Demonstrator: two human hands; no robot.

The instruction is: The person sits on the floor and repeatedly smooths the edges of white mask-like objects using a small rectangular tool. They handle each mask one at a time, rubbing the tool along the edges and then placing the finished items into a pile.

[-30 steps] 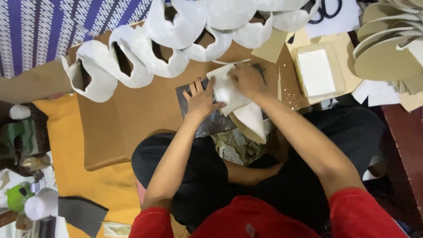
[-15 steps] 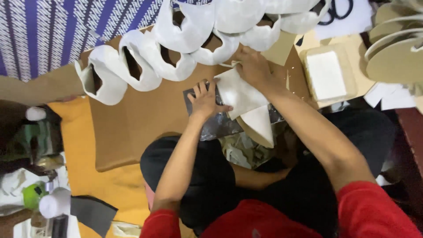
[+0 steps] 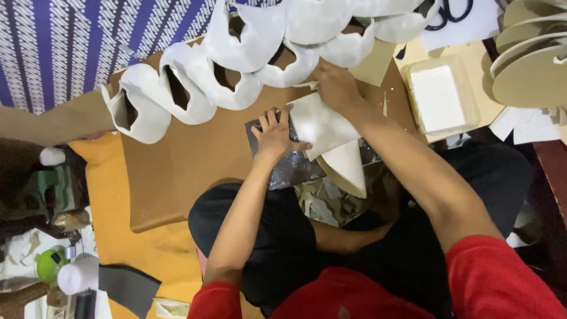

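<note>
Head view: the person sits cross-legged behind a brown cardboard sheet (image 3: 195, 165), and everything below is placed against that sheet. On its near right edge lies a dark metal plate (image 3: 289, 168), and on the plate rests a white shoe-upper piece (image 3: 322, 127) with a pale sole-shaped part (image 3: 345, 165) poking out from under it toward the person. The left hand (image 3: 274, 133) lies flat with its fingers spread, pressing the left edge of the white piece down onto the plate. The right hand (image 3: 335, 85) is curled at the far end of the same piece, its fingers pinching the top corner; what else it may hold cannot be told. Along the far side of the cardboard runs a row of finished white uppers (image 3: 236, 53), overlapping one another. Just right of the cardboard stands a shallow tray of white glue (image 3: 440, 97), and beyond it, further right, a stack of tan soles (image 3: 528, 59). Black scissors (image 3: 452, 12) lie past the far right corner. Left of the cardboard an orange cloth (image 3: 112, 207) covers the floor, with a green pot (image 3: 50, 263) at its left edge
</note>
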